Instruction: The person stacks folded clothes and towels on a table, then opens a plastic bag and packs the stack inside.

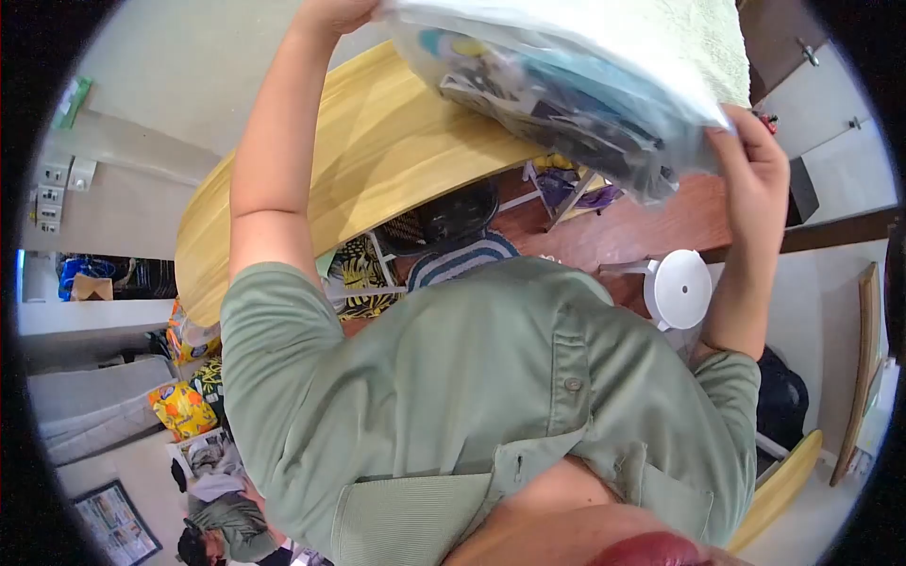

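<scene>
A large clear plastic bag (585, 104) is held up in front of me, above a wooden tabletop. Folded dark, blue and grey contents that look like fabric show through its film. At the top edge of the view, my left hand (342, 11) is closed on the bag's left corner, its fingers partly cut off by the frame. On the other side, my right hand (755, 156) pinches the bag's right edge between thumb and fingers. White glare hides part of the bag's upper side.
The light wooden table (330, 123) has a rounded left end. A pale towel-like cloth (717, 38) lies beyond the bag. On the floor are a white stool (679, 289), a black basin (458, 212) and a striped mat (462, 259). Another person (231, 528) is at lower left.
</scene>
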The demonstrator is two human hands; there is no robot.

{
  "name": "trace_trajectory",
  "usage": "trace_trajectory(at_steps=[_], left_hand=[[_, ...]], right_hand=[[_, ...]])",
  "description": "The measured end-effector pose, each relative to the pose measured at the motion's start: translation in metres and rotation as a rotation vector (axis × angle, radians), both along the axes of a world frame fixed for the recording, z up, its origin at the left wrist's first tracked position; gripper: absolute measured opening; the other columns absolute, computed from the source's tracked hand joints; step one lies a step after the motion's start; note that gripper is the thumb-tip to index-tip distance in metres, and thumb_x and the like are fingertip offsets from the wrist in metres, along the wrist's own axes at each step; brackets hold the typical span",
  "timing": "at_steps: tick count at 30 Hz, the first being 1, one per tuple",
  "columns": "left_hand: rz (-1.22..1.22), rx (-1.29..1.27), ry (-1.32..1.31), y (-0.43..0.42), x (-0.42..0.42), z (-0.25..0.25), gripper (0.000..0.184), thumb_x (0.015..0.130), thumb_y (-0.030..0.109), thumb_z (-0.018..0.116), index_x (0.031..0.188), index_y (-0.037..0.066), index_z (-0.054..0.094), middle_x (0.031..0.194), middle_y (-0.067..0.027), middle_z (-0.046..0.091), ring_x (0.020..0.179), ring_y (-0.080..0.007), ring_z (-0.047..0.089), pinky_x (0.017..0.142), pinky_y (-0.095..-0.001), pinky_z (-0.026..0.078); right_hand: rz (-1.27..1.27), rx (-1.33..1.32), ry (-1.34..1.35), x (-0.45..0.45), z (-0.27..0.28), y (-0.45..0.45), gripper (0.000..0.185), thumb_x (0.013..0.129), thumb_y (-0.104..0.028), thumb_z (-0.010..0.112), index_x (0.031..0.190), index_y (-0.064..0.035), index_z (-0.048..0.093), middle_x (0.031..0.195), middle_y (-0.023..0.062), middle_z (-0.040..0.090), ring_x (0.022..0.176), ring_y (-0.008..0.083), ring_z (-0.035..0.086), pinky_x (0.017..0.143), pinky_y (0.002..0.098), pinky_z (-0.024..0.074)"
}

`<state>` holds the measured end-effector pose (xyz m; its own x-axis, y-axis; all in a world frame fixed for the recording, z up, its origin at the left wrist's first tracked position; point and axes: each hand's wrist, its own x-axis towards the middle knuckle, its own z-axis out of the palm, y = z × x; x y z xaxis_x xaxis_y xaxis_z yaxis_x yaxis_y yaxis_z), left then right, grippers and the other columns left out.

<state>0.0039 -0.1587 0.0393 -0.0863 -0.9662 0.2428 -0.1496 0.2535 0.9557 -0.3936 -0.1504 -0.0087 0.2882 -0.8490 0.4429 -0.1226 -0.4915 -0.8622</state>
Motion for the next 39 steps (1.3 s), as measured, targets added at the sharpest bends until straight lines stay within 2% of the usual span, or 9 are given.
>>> trace_trajectory(at_steps=[2, 4, 7, 11, 17, 21, 26, 31, 39], left_hand=[[-0.03, 0.037, -0.087, 0.019, -0.035, 0.023, 0.037, 0.071, 0.027, 0.072, 0.097, 0.004, 0.06, 0.082, -0.0025, 0.063, 0.072, -0.0129, 0.057, 0.067, -0.0275, 0.047], [-0.217, -0.024, -0.292, 0.024, -0.033, 0.028, 0.045, 0.063, 0.021, 0.077, 0.099, 0.001, 0.06, 0.09, -0.0062, 0.063, 0.081, -0.0166, 0.057, 0.078, -0.0297, 0.044], [-0.156, 0.204, -0.769, 0.03, -0.031, 0.033, 0.04, 0.059, 0.013, 0.078, 0.094, -0.001, 0.063, 0.102, -0.0085, 0.06, 0.088, -0.0188, 0.055, 0.083, -0.0302, 0.043], [-0.394, -0.034, 0.071, 0.03, -0.024, 0.022, 0.025, 0.061, 0.015, 0.076, 0.081, 0.006, 0.066, 0.104, -0.0096, 0.059, 0.087, -0.0203, 0.055, 0.081, -0.0327, 0.043], [-0.04, -0.701, -0.311, 0.024, -0.031, 0.016, 0.012, 0.068, 0.014, 0.07, 0.078, 0.008, 0.067, 0.11, -0.0074, 0.057, 0.098, -0.0178, 0.052, 0.088, -0.03, 0.039], [-0.186, -0.199, -0.195, 0.03, -0.032, 0.013, 0.023, 0.082, 0.02, 0.057, 0.099, 0.006, 0.062, 0.108, -0.0076, 0.057, 0.1, -0.0141, 0.051, 0.089, -0.0305, 0.037], [-0.105, -0.188, -0.485, 0.013, -0.039, 0.022, 0.033, 0.09, 0.027, 0.045, 0.112, 0.004, 0.054, 0.096, -0.0071, 0.061, 0.092, -0.015, 0.053, 0.087, -0.0294, 0.039], [-0.332, 0.088, -0.466, -0.022, -0.05, 0.025, 0.032, 0.089, 0.028, 0.047, 0.105, 0.002, 0.056, 0.087, -0.004, 0.061, 0.083, -0.0149, 0.054, 0.084, -0.0286, 0.039], [-0.416, 0.159, -0.543, -0.045, -0.036, 0.036, 0.039, 0.077, 0.028, 0.066, 0.102, -0.001, 0.058, 0.088, -0.0062, 0.063, 0.075, -0.0141, 0.057, 0.075, -0.0281, 0.045]], right_hand=[[0.069, 0.091, -0.099, 0.0, 0.011, -0.009, 0.022, 0.073, 0.002, 0.058, 0.095, 0.0009, 0.059, 0.083, 0.0066, 0.059, 0.073, 0.0148, 0.055, 0.069, 0.0223, 0.0428], [-0.097, -0.58, 0.201, 0.003, 0.017, -0.007, 0.022, 0.073, 0.002, 0.057, 0.095, 0.0009, 0.059, 0.086, 0.009, 0.057, 0.077, 0.0156, 0.055, 0.07, 0.0219, 0.0416], [-0.134, -0.821, 0.478, 0.016, 0.011, 0.012, 0.033, 0.065, -0.009, 0.065, 0.097, -0.0044, 0.061, 0.09, 0.0104, 0.052, 0.083, 0.0252, 0.051, 0.073, 0.0332, 0.0407], [-0.083, -0.775, 0.705, 0.041, 0.01, 0.046, 0.048, 0.058, -0.018, 0.07, 0.104, -0.0101, 0.06, 0.098, 0.0103, 0.049, 0.087, 0.0269, 0.048, 0.076, 0.0366, 0.0361], [-0.4, -1.002, 0.542, 0.053, 0.001, 0.048, 0.054, 0.056, -0.025, 0.075, 0.107, -0.0153, 0.06, 0.097, 0.0092, 0.048, 0.082, 0.0256, 0.045, 0.074, 0.0341, 0.0328], [-0.234, -1.018, 0.718, 0.063, -0.011, 0.046, 0.03, 0.06, -0.016, 0.068, 0.089, -0.0142, 0.061, 0.095, 0.0048, 0.05, 0.084, 0.0216, 0.047, 0.072, 0.0331, 0.0313], [-0.152, -0.833, 0.368, 0.044, 0.016, 0.042, 0.011, 0.072, -0.004, 0.061, 0.082, -0.0006, 0.059, 0.085, 0.0104, 0.056, 0.076, 0.0244, 0.052, 0.069, 0.0313, 0.0396], [0.137, 0.284, -0.102, -0.001, 0.061, -0.002, 0.032, 0.086, -0.02, 0.053, 0.107, 0.0041, 0.053, 0.09, 0.0075, 0.061, 0.08, 0.0115, 0.058, 0.073, 0.0232, 0.0444], [0.472, 0.162, 0.315, -0.033, 0.079, -0.096, 0.043, 0.077, -0.027, 0.064, 0.107, 0.001, 0.054, 0.092, 0.0039, 0.061, 0.077, 0.0079, 0.057, 0.069, 0.0225, 0.0458]])
